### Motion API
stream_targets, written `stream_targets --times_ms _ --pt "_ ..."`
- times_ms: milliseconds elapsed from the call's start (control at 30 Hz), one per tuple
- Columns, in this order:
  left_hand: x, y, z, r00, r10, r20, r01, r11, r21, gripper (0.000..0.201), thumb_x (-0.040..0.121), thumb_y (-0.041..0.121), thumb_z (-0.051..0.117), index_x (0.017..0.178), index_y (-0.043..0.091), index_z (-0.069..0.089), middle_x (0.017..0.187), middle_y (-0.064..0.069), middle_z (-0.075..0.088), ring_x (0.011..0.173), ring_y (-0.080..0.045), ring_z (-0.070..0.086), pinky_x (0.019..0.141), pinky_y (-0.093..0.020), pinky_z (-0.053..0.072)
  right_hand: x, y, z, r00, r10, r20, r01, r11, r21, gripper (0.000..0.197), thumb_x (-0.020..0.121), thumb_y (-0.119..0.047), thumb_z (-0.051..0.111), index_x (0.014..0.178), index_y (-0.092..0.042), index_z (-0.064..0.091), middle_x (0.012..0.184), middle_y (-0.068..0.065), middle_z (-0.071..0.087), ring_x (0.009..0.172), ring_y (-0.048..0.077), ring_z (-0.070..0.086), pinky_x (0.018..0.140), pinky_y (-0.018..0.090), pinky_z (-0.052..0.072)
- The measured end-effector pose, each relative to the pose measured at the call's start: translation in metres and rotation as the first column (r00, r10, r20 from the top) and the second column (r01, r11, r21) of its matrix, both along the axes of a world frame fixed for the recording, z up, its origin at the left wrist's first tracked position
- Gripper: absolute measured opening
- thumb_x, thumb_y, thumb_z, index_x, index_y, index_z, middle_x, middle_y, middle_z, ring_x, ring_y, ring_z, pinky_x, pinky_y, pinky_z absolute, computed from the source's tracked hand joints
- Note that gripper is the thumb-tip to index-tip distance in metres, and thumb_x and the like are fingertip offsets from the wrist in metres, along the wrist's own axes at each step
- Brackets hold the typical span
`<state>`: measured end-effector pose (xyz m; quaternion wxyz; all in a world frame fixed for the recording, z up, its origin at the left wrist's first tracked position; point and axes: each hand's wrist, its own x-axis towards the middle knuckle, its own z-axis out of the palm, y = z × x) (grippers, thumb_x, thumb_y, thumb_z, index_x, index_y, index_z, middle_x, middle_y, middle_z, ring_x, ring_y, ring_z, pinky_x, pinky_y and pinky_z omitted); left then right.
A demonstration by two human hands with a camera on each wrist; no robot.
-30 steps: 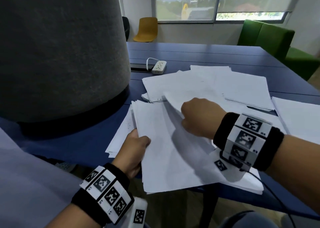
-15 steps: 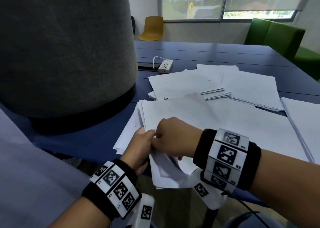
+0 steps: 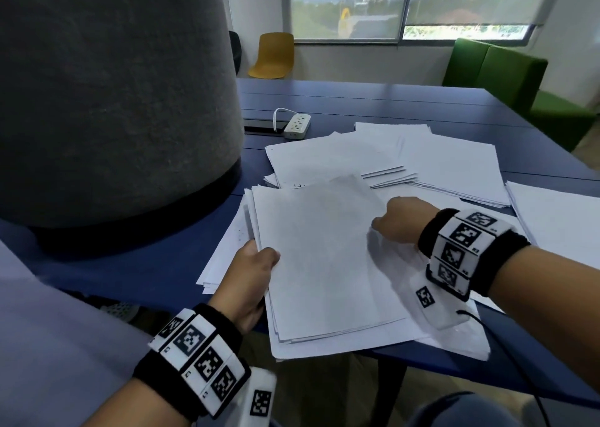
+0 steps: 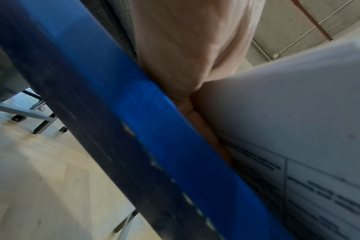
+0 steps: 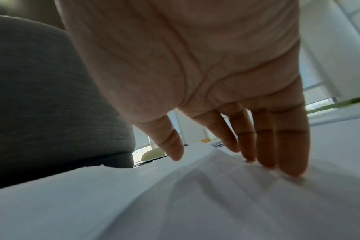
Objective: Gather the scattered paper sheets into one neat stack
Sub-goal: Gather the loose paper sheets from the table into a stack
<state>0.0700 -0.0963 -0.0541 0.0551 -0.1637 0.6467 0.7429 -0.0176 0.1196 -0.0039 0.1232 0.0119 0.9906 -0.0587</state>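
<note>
A thick stack of white paper sheets [image 3: 321,258] hangs over the near edge of the blue table [image 3: 406,102]. My left hand [image 3: 256,264] grips the stack's left edge, thumb on top; in the left wrist view the fingers sit under printed sheets [image 4: 298,129]. My right hand [image 3: 397,220] lies at the stack's right side, and its straight fingers [image 5: 265,146] press down on rumpled paper [image 5: 175,194]. More loose piles [image 3: 454,167] lie behind, another pile [image 3: 561,219] at the far right, and some sheets [image 3: 224,258] under the stack's left.
A large grey felt cylinder [image 3: 113,102] with a black base stands on the table at the left, close to the stack. A white power strip [image 3: 297,125] lies behind the papers. Green armchairs [image 3: 506,79] and a yellow chair [image 3: 272,55] stand beyond the table.
My right hand, which was beside the left at the stack's near-left corner, has moved right and now presses flat on the paper. The left hand keeps its grip on the stack's edge.
</note>
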Motion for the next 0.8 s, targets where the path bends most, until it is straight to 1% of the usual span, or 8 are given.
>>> stream_targets --times_ms 200,300,400,467,533,600,700,800 --pt "0.002 0.0 0.0 1.0 0.003 0.012 -0.004 1.0 0.008 0.028 0.095 0.004 0.046 0.118 0.002 0.061 0.111 -0.023 0.071 0.093 -0.038 0.069 0.081 -0.045 0.056 -0.001 -0.007 -0.007 1.0 0.009 0.018 -0.006 0.992 -0.126 0.033 0.094 -0.035 0.048 0.071 -0.011 0.046 0.071 0.0 0.047 0.064 0.019 0.05 0.05 0.024 0.036" --pt "0.002 -0.003 -0.001 1.0 -0.002 0.023 0.003 1.0 -0.019 0.03 0.094 -0.004 0.044 0.117 0.006 0.06 0.109 -0.02 0.072 0.095 -0.04 0.07 0.077 -0.044 0.058 -0.004 -0.012 -0.004 0.999 0.021 0.027 -0.017 0.988 -0.155 0.035 0.094 -0.032 0.048 0.065 -0.013 0.043 0.069 0.0 0.047 0.058 0.017 0.048 0.054 0.025 0.04" --pt "0.006 -0.01 -0.002 1.0 0.028 0.005 -0.028 0.997 -0.067 0.032 0.094 -0.008 0.043 0.114 0.009 0.061 0.105 -0.018 0.073 0.093 -0.037 0.07 0.075 -0.042 0.058 -0.018 -0.01 0.002 0.998 0.066 -0.023 -0.067 0.997 -0.043 0.035 0.094 -0.027 0.048 0.063 -0.01 0.045 0.07 0.003 0.051 0.057 0.017 0.048 0.055 0.025 0.042" --pt "0.011 -0.016 -0.003 0.999 0.046 -0.018 -0.048 0.993 -0.108 0.033 0.094 -0.009 0.044 0.116 0.01 0.06 0.106 -0.016 0.073 0.096 -0.036 0.07 0.082 -0.044 0.057 -0.034 -0.009 0.008 0.989 0.122 -0.086 -0.117 0.991 0.065 0.027 0.091 -0.026 0.049 0.072 -0.008 0.051 0.087 0.008 0.059 0.077 0.026 0.059 0.064 0.025 0.044" --pt "0.015 -0.023 -0.005 0.998 0.058 -0.028 -0.061 0.99 -0.124 0.034 0.093 -0.01 0.044 0.113 0.012 0.062 0.104 -0.014 0.074 0.096 -0.035 0.07 0.085 -0.045 0.056 -0.056 -0.008 0.013 0.971 0.193 -0.142 -0.178 0.978 0.112 0.019 0.09 -0.026 0.051 0.087 -0.009 0.058 0.109 0.009 0.064 0.099 0.03 0.06 0.08 0.03 0.05" --pt "0.02 -0.03 -0.006 0.997 0.073 -0.035 -0.077 0.985 -0.153 0.034 0.093 -0.011 0.044 0.107 0.013 0.064 0.102 -0.012 0.075 0.094 -0.033 0.071 0.084 -0.044 0.056 -0.078 -0.01 0.017 0.939 0.292 -0.179 -0.267 0.952 0.151 0.028 0.089 -0.027 0.054 0.112 -0.013 0.062 0.12 0.008 0.063 0.112 0.028 0.056 0.094 0.035 0.048" --pt "0.021 -0.036 -0.009 0.996 0.072 -0.045 -0.077 0.986 -0.147 0.033 0.091 -0.01 0.047 0.112 0.01 0.063 0.103 -0.012 0.075 0.096 -0.034 0.07 0.086 -0.046 0.055 -0.101 -0.016 0.021 0.891 0.407 -0.2 -0.36 0.903 0.236 0.038 0.09 -0.025 0.056 0.127 -0.019 0.056 0.127 0.004 0.057 0.12 0.024 0.052 0.097 0.038 0.046" --pt "0.02 -0.036 -0.009 0.995 0.092 -0.043 -0.097 0.983 -0.153 0.035 0.077 0.006 0.057 0.111 0.016 0.065 0.099 -0.005 0.077 0.094 -0.031 0.072 0.087 -0.049 0.056 -0.119 -0.025 0.017 0.874 0.465 -0.137 -0.394 0.846 0.36 0.046 0.091 -0.031 0.058 0.134 -0.02 0.049 0.132 0.003 0.052 0.124 0.024 0.049 0.095 0.037 0.045"
